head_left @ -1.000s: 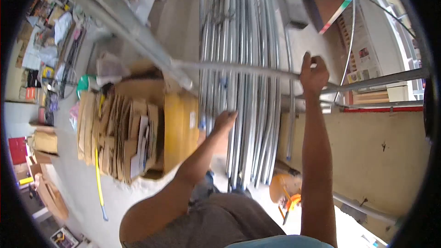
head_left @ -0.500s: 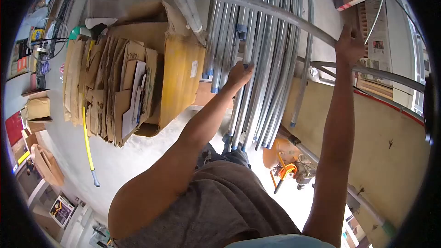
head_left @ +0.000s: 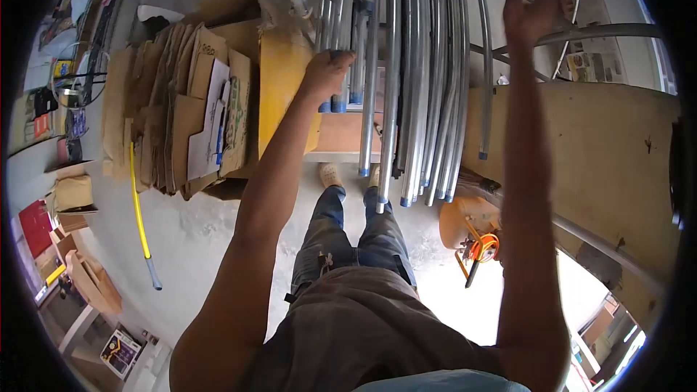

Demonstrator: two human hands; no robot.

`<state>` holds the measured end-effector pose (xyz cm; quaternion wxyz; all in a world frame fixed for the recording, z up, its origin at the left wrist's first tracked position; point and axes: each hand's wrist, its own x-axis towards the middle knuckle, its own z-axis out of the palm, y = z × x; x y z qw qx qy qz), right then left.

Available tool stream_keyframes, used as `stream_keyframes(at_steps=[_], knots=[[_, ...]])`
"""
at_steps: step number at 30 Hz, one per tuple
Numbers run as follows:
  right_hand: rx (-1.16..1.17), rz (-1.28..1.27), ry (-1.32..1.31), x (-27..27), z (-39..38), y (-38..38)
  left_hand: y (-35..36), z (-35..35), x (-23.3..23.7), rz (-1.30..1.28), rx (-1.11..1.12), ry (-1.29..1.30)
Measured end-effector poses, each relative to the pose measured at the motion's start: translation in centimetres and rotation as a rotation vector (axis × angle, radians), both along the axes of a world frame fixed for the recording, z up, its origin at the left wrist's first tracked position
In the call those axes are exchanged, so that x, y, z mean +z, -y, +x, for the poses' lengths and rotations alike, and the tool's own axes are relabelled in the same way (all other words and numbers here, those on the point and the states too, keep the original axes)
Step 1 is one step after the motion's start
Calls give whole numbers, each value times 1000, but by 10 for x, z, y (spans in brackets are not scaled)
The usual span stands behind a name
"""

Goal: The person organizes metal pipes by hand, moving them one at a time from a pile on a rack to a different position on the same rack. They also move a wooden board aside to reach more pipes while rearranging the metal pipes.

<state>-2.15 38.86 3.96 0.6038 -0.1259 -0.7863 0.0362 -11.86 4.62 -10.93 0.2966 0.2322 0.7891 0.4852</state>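
Observation:
My left hand (head_left: 328,76) is closed at the left side of a bundle of long grey metal pipes (head_left: 417,80), its fingers curled round a pipe whose end is partly hidden by the hand. Blue bands or caps mark many of the pipe ends. Other pipes (head_left: 339,98) with blue ends hang just under this hand. My right hand (head_left: 534,14) is raised at the upper right, near the metal rack bar (head_left: 610,30). Motion smears its fingers, so its grip does not show clearly.
Flattened cardboard (head_left: 170,101) stands packed beside a yellow-sided box (head_left: 279,94) on the left. A yellow rod (head_left: 138,203) leans there. On the right are a tan panel (head_left: 602,145) and an orange machine (head_left: 468,229). My feet are on the grey floor (head_left: 196,247).
My left hand has moved left and up along the pipe ends. My right hand has gone up and slightly left. The view has shifted, and my legs and shoes now show.

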Motion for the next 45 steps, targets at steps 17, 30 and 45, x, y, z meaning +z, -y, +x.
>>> stream_keyframes(at_steps=[17, 30, 45], knots=[[16, -920, 1403, -170, -9, 186, 9, 121, -46, -183, -162, -166], [111, -504, 1230, -246, 16, 154, 29, 127, -86, -187, 355, -336], [-79, -638, 1453, -193, -151, 136, 42, 96, -84, -187, 309, -63]])
